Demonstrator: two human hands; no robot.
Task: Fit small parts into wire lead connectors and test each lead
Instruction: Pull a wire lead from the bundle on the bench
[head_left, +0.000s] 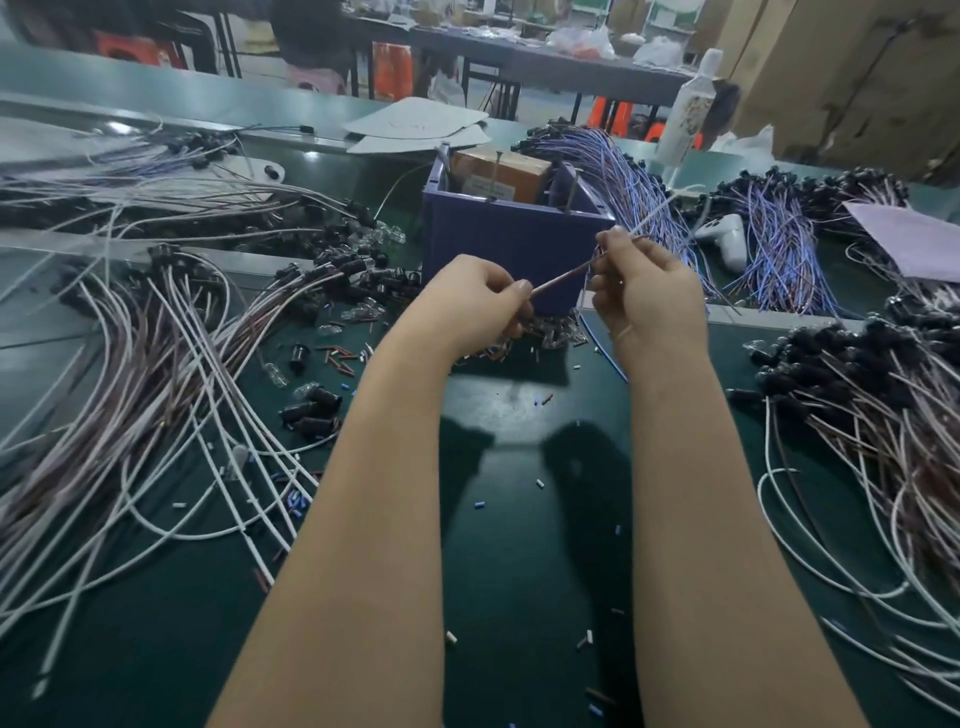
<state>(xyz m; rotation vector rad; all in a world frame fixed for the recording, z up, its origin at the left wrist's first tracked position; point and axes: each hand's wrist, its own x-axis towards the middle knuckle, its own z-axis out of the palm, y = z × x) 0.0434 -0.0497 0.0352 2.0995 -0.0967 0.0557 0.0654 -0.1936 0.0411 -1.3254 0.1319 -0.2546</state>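
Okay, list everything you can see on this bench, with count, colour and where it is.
brown lead: one, brown, stretched between both hands
box: one, purple, table centre
carton: one, brown, inside the box
brown-and-white leads: many, piled left and right
blue-and-purple leads: many, bundled behind right
black connectors: several, loose, left of centre
clear bulbs: several, left of the box
bottle: one, white, back right
table: one, dark green
left hand: fingers pinch the brown lead
right hand: fingers grip the brown lead
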